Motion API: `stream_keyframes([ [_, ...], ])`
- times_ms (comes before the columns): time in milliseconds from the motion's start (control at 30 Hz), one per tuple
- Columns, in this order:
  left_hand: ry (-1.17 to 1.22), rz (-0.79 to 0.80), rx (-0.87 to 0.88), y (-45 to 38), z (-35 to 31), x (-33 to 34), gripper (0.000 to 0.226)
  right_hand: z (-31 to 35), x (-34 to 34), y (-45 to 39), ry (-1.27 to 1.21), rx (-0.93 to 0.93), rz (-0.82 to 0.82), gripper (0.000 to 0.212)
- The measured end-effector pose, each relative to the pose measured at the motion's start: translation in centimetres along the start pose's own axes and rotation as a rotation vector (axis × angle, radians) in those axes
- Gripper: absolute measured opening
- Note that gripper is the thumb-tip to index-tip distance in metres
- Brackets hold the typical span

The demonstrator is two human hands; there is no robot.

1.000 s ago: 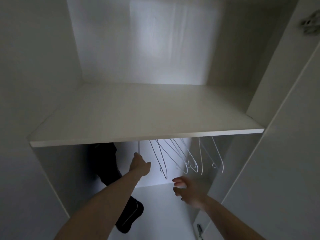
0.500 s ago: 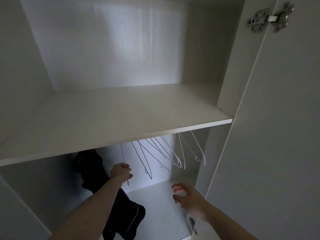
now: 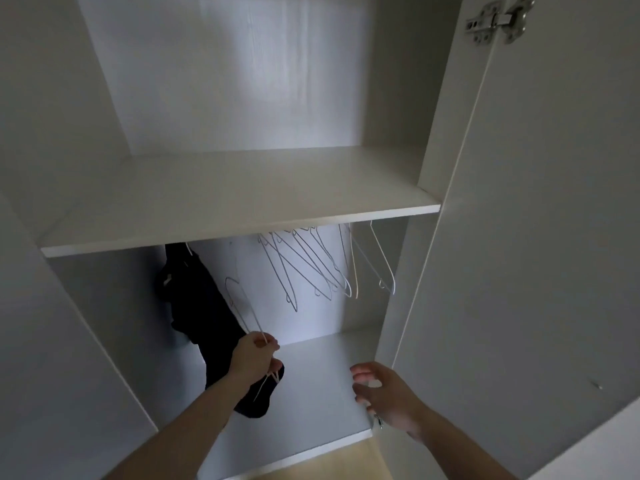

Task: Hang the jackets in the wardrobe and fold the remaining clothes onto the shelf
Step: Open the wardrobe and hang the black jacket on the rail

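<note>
Pinching a thin white hanger (image 3: 242, 315) by its neck, the left hand (image 3: 252, 358) carried something light, springy and snag-prone at six o'clock of the black jacket (image 3: 197, 306), while the right hand (image 3: 384, 393) hovered with loosely spread fingers.

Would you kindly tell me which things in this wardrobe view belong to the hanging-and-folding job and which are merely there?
Part of the job:
- white wire hanger, gripped by the left hand
- dark jacket, already hung
- spare hangers under the shelf
- shelf
- right hand, holding nothing

Merely there:
- door hinge
- wardrobe door
</note>
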State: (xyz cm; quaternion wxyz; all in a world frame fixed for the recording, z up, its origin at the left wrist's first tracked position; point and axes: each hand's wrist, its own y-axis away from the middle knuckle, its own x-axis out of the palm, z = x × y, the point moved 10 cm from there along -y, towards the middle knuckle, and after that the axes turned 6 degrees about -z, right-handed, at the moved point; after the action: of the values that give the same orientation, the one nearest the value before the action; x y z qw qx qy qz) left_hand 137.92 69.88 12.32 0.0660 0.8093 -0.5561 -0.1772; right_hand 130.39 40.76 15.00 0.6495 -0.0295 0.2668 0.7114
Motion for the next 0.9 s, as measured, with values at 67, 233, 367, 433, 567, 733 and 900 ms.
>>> stream_keyframes([
  [67,-0.055,0.048,0.008,4.1,2.4,0.5,0.009,-2.0,-0.3,2.4,-0.022,0.023,0.009,0.024],
  [233,-0.246,0.257,-0.044,12.9,9.0,2.1,0.01,-8.0,-0.4,8.8,-0.095,0.094,-0.002,0.024],
  [367,-0.544,0.509,-0.061,18.0,12.7,5.0,0.016,-14.1,-0.8,15.0,-0.161,0.178,-0.087,0.022],
  [433,-0.684,0.675,-0.069,20.4,14.2,7.2,0.019,-17.3,-1.3,18.4,-0.197,0.226,-0.176,0.021],
  [567,-0.942,0.975,0.064,25.9,16.5,12.5,0.013,-23.7,-2.4,25.8,-0.291,0.364,-0.439,0.018],
  [733,-1.117,1.34,0.304,35.4,18.7,17.8,0.01,-29.5,-1.9,37.4,-0.366,0.551,-0.679,0.017],
  [900,-1.052,1.533,0.52,47.2,19.2,20.4,0.015,-32.1,-1.9,49.4,-0.392,0.647,-0.905,0.018],
])
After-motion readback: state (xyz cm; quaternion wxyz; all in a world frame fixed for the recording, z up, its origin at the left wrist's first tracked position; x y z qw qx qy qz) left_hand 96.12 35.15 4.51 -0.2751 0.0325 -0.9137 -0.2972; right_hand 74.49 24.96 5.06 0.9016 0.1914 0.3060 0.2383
